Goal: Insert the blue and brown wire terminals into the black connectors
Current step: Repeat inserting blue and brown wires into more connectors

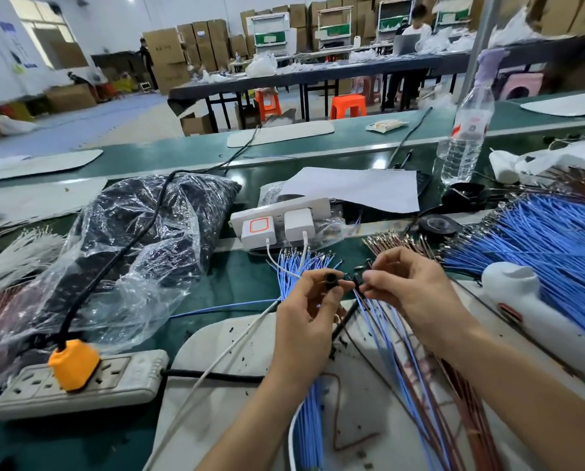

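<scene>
connector: black connector [331,279] pinched between left hand [306,312] fingertips, held above white mat [216,385]
right hand [411,292]: pinching small black part [357,283] just beside the connector
wires: blue wires [379,321] trail down from that part; brown wires [454,385] alongside
left side: power strip [80,385], orange plug [73,367]

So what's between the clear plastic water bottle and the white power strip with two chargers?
A white sheet of paper lies between the clear plastic water bottle and the white power strip, in the head view.
</scene>
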The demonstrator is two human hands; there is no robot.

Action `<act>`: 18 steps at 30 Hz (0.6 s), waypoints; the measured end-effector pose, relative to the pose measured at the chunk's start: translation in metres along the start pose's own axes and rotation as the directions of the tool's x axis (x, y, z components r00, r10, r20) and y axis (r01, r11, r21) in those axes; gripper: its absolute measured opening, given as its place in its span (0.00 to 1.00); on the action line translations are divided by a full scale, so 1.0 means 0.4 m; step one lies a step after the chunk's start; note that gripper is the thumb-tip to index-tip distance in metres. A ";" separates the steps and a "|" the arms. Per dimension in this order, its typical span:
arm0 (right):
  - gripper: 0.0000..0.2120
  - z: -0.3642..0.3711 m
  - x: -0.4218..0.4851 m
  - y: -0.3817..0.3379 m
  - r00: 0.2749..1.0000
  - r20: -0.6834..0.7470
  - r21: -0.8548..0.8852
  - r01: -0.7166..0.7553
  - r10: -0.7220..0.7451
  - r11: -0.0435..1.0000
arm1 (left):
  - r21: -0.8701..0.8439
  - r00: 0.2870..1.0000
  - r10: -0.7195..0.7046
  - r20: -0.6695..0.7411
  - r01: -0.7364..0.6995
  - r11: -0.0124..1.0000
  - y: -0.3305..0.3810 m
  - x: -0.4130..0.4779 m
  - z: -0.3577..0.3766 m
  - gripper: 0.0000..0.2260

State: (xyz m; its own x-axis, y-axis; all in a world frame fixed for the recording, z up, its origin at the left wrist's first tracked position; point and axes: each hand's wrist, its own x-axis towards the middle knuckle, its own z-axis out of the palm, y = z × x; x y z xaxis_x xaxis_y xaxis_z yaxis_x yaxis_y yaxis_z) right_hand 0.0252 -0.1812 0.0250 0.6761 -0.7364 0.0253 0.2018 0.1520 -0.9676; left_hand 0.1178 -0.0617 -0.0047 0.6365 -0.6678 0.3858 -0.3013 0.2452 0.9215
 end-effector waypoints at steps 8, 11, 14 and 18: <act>0.06 -0.021 -0.039 -0.001 0.981 0.186 -0.122 0.084 -0.060 0.989 | 0.075 0.986 0.022 0.167 -0.035 0.997 0.013 -0.006 0.012 0.07; 0.08 -0.022 -0.044 0.001 0.972 0.223 -0.255 0.132 -0.074 0.958 | 0.112 0.986 0.044 0.162 -0.063 0.992 0.017 -0.007 0.011 0.09; 0.10 -0.025 -0.042 0.002 0.955 0.230 -0.463 0.275 -0.185 0.843 | 0.134 0.984 0.060 0.167 -0.083 0.987 0.016 -0.005 0.007 0.10; 0.11 -0.028 -0.045 0.001 0.898 0.296 -0.601 0.440 -0.326 0.667 | 0.102 0.987 0.080 0.141 -0.095 0.990 0.006 -0.010 0.008 0.07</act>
State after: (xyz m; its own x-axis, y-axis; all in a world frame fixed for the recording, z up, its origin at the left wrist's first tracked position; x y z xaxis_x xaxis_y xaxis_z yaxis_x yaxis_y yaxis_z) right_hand 0.0051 -0.1754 0.0215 0.7509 -0.5157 0.4125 0.0064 -0.6189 -0.7855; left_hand 0.1121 -0.0609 -0.0042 0.5036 -0.7385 0.4483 -0.4316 0.2344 0.8711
